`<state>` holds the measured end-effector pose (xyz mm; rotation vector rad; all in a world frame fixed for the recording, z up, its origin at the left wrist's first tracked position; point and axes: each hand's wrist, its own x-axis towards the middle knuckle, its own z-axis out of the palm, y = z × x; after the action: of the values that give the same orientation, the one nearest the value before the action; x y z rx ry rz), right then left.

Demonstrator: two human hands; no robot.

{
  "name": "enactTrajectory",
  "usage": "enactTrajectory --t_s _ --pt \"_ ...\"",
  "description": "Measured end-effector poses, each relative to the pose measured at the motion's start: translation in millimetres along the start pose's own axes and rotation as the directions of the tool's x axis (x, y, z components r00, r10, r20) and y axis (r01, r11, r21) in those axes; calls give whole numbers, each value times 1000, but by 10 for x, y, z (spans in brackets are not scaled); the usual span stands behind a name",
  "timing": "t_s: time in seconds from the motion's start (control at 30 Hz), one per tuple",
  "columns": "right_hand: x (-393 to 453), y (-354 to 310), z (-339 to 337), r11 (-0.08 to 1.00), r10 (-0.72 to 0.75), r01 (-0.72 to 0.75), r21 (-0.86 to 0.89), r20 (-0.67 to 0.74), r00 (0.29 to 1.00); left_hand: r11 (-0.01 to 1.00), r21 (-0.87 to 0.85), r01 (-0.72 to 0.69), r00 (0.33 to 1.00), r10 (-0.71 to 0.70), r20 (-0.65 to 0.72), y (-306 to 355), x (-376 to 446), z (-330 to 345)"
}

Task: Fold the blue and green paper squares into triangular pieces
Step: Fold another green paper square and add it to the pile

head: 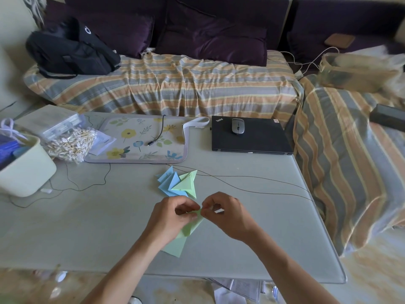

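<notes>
Left grip: the left hand point(173, 216) is pinching the upper tip of the green paper point(188, 229) between thumb and curled fingers.
Right grip: the right hand point(225, 212) is pinching the same tip from the other side, the fingertips of both hands almost touching.
Paper's lie: it is trailing from the grip down and to the left toward the person, its lower part lying on the desk point(252, 227).
Nearer hand: the left is covering more of the sheet.
Folded pile point(176, 183): blue and green triangles are lying just beyond the hands.
</notes>
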<state>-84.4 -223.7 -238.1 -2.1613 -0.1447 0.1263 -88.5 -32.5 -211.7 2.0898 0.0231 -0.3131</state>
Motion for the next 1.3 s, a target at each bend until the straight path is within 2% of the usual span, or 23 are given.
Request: enactTrajectory --t_s 0.13,0.27,0.37,0.47,0.53,0.6,0.77,0.87,1.1,1.3 --pt "-7 -49 -27 996 75 -77 51 49 996 998 -60 9 1000 -9 5 13 -1 -6" --pt "-19 -88 -35 993 81 -82 89 15 997 995 -98 9 1000 -9 -1 10 -1 -1" --pt "-33 -131 -26 944 142 -133 301 -8 990 973 -229 21 999 -26 -21 -1 9 21" --pt "-40 -175 -62 830 225 -273 487 155 962 916 -395 61 995 -87 -48 19 5 40" --pt "-54 -184 -61 814 216 -325 482 269 939 876 -474 95 990 -134 -48 34 -1 43" --pt "-57 -187 -29 813 207 -325 483 282 937 850 -508 140 983 -179 -28 33 0 40" --pt "-33 -172 -7 842 229 -301 447 209 951 846 -484 224 974 -202 97 41 -11 47" --pt "-38 -145 -2 846 215 -301 440 235 948 860 -454 232 972 -195 129 54 -21 52" --pt "-65 -172 -13 860 170 -282 426 282 944 876 -459 149 987 -161 13 8 16 85" --pt "-55 -138 -15 877 184 -280 390 265 947 946 -318 56 993 -86 -79 7 -6 80"
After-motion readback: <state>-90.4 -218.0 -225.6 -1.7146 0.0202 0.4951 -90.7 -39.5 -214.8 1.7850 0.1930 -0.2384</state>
